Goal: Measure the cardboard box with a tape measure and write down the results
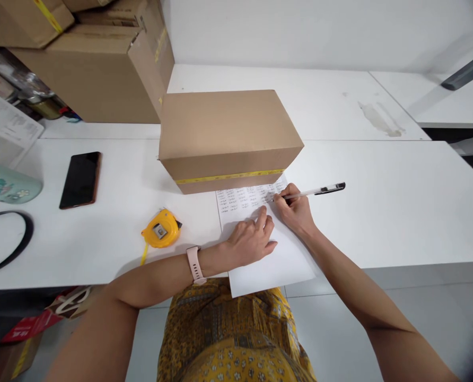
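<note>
A sheet of white paper (276,265) with rows of small handwriting lies at the front edge of the white table (399,212). My right hand (296,209) grips a pen (316,192), its tip on the written lines near the top of the sheet. My left hand (250,241) rests flat on the paper with its fingers loosely spread, a pink watch on the wrist. Just behind the sheet stands a closed cardboard box (226,135) with yellow tape along its front edge.
A yellow tape measure (160,229) lies left of the paper, a black phone (80,179) further left. A mint-green case (6,183) and a black loop (6,241) sit at the left edge. Larger cardboard boxes (97,58) are stacked at the back left.
</note>
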The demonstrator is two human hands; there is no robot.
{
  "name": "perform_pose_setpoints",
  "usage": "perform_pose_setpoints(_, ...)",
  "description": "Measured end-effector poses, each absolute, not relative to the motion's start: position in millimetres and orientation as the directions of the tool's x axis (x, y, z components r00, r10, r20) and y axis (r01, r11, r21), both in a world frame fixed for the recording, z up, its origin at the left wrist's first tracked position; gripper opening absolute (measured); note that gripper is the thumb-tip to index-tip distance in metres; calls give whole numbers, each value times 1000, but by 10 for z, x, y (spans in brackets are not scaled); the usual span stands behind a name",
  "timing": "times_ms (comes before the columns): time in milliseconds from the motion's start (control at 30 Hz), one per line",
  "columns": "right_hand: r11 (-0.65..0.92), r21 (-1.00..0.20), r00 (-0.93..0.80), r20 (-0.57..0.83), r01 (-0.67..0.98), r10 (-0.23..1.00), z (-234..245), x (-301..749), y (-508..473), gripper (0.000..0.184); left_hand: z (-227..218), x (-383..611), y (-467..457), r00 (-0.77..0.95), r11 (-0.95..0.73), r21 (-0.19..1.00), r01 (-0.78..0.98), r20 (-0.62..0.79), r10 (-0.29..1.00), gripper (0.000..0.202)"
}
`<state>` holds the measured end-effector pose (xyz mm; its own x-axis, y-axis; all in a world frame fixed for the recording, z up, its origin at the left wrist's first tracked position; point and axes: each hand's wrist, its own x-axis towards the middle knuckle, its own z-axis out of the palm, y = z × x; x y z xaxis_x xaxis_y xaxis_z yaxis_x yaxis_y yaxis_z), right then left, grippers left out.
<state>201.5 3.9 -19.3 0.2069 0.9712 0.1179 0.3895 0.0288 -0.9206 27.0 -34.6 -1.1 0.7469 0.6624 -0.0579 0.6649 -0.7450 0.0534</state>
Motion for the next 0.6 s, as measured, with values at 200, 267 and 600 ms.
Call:
perform_pose_setpoints(200, 30, -918, 202, 119, 396, 972, -181, 2012, 36, 21, -23, 268, -346, 747, -745, 57, 665, -49, 663, 64)
perform_pose_setpoints(267, 35, -920, 195, 120, 389, 973, -179, 2014, 35, 20, -25, 269, -348, 745, -743, 65, 667, -46, 665, 63)
perform_pose_setpoints(600, 32, -914, 198, 122, 404, 973, -180, 2027, 36, 21, -41, 269, -349, 747, -745, 61, 664, -45, 663, 64)
